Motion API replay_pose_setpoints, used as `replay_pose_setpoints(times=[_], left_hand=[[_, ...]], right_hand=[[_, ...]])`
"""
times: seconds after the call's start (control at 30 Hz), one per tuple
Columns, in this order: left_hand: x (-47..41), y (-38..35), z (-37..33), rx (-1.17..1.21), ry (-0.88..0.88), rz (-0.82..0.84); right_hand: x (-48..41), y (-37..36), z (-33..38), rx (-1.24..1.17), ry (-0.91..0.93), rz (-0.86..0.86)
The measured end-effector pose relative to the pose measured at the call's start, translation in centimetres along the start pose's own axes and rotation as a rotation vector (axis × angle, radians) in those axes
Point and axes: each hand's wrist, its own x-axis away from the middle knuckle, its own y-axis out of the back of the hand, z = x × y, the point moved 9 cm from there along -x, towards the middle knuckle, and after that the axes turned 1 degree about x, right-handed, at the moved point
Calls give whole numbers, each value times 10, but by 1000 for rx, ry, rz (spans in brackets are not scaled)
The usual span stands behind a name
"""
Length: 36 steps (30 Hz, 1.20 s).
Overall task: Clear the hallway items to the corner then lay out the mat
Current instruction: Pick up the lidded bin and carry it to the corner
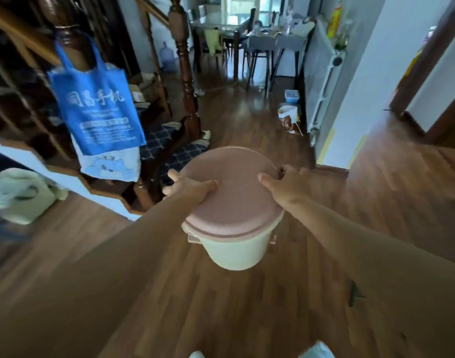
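Note:
A cream plastic bucket (234, 251) with a round pink lid (234, 197) is held up in front of me over the wooden hallway floor (221, 306). My left hand (190, 188) grips the lid's left rim, thumb on top and fingers curled under the edge. On the lid's right rim my right hand (286, 183) does the same. The bucket's base seems clear of the floor, though motion blur makes that uncertain. No mat shows apart from patterned blue treads (167, 140) on the stairs.
A wooden staircase (187, 73) rises at left, a blue tote bag (97, 104) hanging on its post. White bags (17, 195) lie at far left. Paper bags (289, 118) and a box stand by the radiator (322, 81). Table and chairs (236, 42) fill the far room.

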Motion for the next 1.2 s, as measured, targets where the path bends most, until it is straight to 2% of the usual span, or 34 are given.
replay_pose_setpoints(times=[0.23,0.33,0.63,0.87,1.2], left_hand=[[-29,143,96,201,149,-187],[-32,205,144,213,272,-311],[-63,356,267,362,542,-495],[-110,435,331,421,621,-575],[-221,549,411,550,790,-744]], right_hand=[[25,-114,149,132,276,168],[48,-171,205,134,349,246],[126,-340,355,71,523,501],[156,-444,452,76,627,601],[172,-617,617,140,784,752]])
